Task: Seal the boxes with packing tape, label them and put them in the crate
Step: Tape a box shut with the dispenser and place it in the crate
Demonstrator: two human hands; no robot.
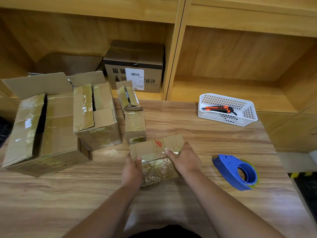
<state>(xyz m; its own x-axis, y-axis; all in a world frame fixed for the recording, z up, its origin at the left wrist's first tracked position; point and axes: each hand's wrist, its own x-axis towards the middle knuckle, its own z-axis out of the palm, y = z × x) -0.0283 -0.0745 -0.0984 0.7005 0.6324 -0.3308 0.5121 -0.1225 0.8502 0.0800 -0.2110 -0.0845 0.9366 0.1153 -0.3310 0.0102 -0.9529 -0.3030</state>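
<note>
A small cardboard box [157, 148] with a red mark and shiny tape on its top lies on the wooden table [205, 134] in front of me. My left hand [132, 170] grips its left end, thumb on the top. My right hand [184, 160] holds its right end, thumb pressing on the tape along the top. A blue tape dispenser [237, 171] lies on the table to the right, untouched. Three more boxes stand with flaps loose: a large box [42, 129] at the left, a medium box [96, 115] beside it, a narrow box [132, 110] behind the small one.
A white plastic basket [247, 115] holding orange-and-black utility knives [218, 109] sits at the back right of the table. A labelled carton [135, 66] stands in the wooden shelf unit behind. A shelf compartment [231, 66] lies at the right.
</note>
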